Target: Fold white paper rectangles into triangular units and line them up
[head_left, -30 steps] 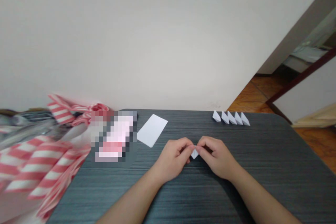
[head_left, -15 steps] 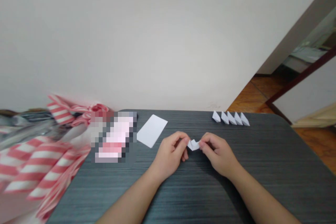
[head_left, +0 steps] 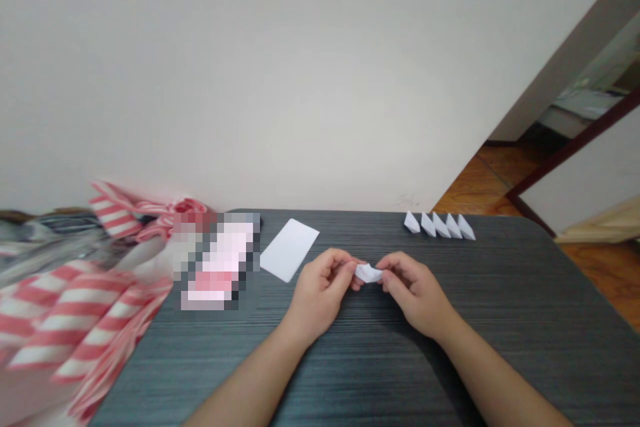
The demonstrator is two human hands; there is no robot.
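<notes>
A small white folded paper boat [head_left: 369, 273] is held level between my two hands, just above the dark table. My left hand [head_left: 327, 290] pinches its left end between thumb and fingers. At the opposite end, the thumb and fingertips of my right hand [head_left: 413, 290] close on the right tip, with the index finger slightly raised. A low peak shows in the boat's middle; both ends are partly hidden by fingers. Several finished-looking white paper boats [head_left: 441, 225] stand in a row near the table's back right edge.
White paper sheets [head_left: 290, 250] lie left of my hands on the dark wood-grain table [head_left: 320, 373]. A blurred-out pink and white object [head_left: 220, 260] lies farther left. Red-and-white striped cloth [head_left: 75, 320] is heaped beside the table. A pale wall [head_left: 320, 80] rises behind.
The paper boat has tilted, and its sides look more spread and flatter than before. My fingers have shifted slightly at both ends; the other things have stayed put.
</notes>
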